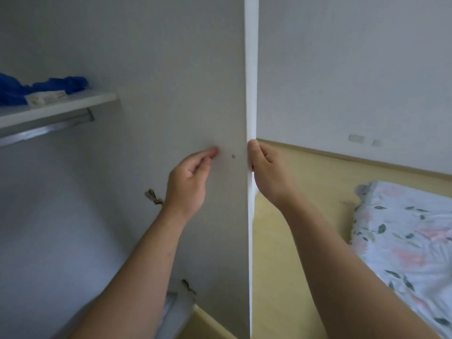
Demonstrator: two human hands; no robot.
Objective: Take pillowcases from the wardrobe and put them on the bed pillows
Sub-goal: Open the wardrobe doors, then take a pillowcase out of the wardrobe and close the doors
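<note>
Stage: As the wardrobe door [195, 81] stands swung out edge-on to us, we judge the task to be at its opening step, with no pillowcase in hand yet.
Right hand [265, 171]: closed around the door's free edge [251, 94], fingers wrapped behind it, thumb on the near side.
Left hand [189, 182]: loosely curled, holding nothing, its fingertips [212, 152] touching the door's inner face just beside a small screw [233, 156].
Pillowcases: we cannot identify any; crumpled blue fabric [58, 84] lies on the upper shelf [56, 106] beside a small flat box [46, 97], and whether that fabric is a pillowcase cannot be told.
Handling of the door: we judge it rigid and light on its hinges [153, 196]; the free edge gives the best leverage.
Handling of a pillowcase: we expect soft, limp, light cloth, best pinched at a hem or lifted whole.
Edges: the shelf front and the hanging rail [49, 129] beneath it border any reach into the wardrobe.
Open room: the interior below the rail appears open; a pale folded item [171, 311] sits low, partly hidden by the left forearm.
Bed: floral bedding [403, 228] lies at the right, well apart from the door, past bare yellow floor [288, 277].
</note>
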